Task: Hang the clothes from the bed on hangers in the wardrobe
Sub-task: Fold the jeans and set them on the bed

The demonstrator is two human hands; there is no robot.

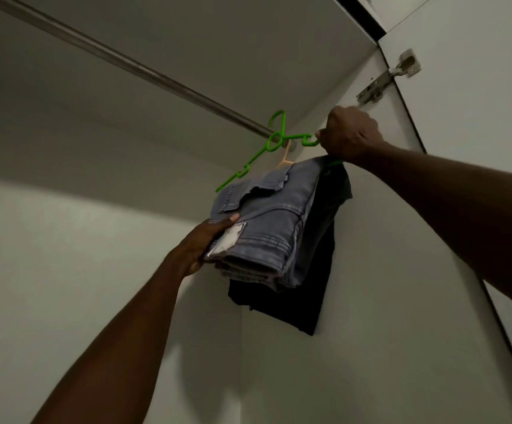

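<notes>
Grey folded denim jeans (267,228) drape over a bright green plastic hanger (274,139), whose hook sits at the metal wardrobe rail (144,71), seemingly being set there. Clenched around the hanger's end, the right hand (351,133) steers it, while the left hand (208,243) grips the jeans from below, likely bearing their weight. Just behind them hangs a dark garment (312,286).

R hand (351,133) grips green hanger (274,139) | L hand (205,243) holds folded grey jeans (267,221) | by rail (132,67)
</notes>
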